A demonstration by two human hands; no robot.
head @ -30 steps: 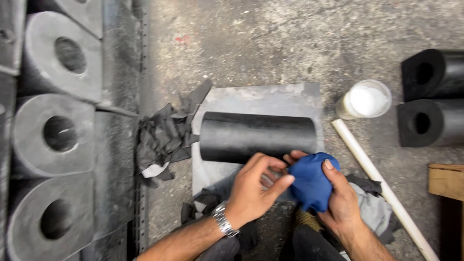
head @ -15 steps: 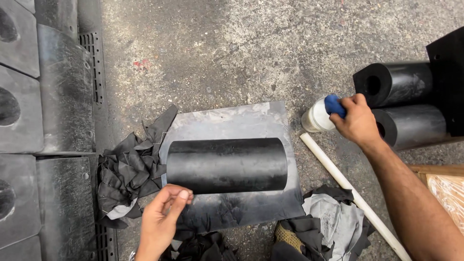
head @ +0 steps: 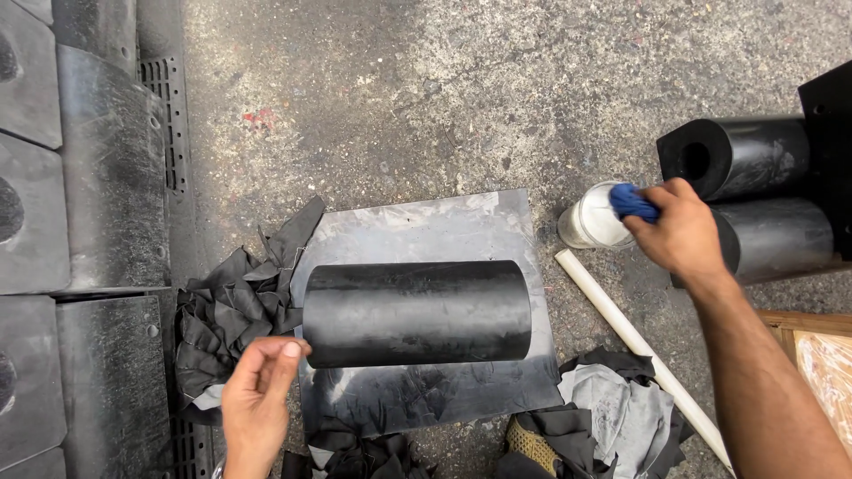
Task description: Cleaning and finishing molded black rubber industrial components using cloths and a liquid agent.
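Right hand (head: 682,232) pinches a blue cloth (head: 632,201) into the white container (head: 590,218), far right on the floor. Dab lightly, keeping the container upright. Left hand (head: 256,399), loosely open and empty, hovers near the black cylinder (head: 417,312) on its dark sheet (head: 426,222).

Workshop yard: rough concrete floor (head: 461,98), stacked black rubber cylinders (head: 754,160), scattered rags (head: 226,306).
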